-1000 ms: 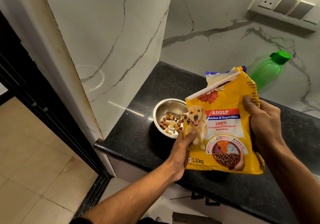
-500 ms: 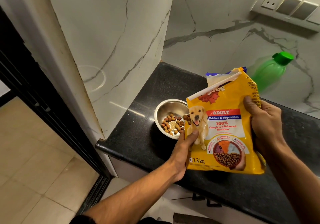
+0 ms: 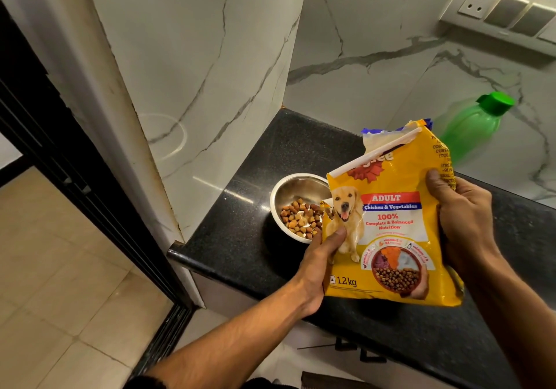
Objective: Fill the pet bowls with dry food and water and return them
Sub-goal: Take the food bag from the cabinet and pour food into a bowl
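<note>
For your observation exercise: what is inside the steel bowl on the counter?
The steel bowl holds brown dry kibble spread thinly over its bottom. The yellow food bag, gripped by both hands, covers the bowl's right side, so what lies there cannot be seen.

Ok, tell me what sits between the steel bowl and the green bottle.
Head view: the yellow dog food bag, held up by both hands, fills that stretch between bowl and bottle.

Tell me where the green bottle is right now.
In the head view, the green bottle stands at the far right of the black counter, against the marble wall, behind the yellow dog food bag.
</note>
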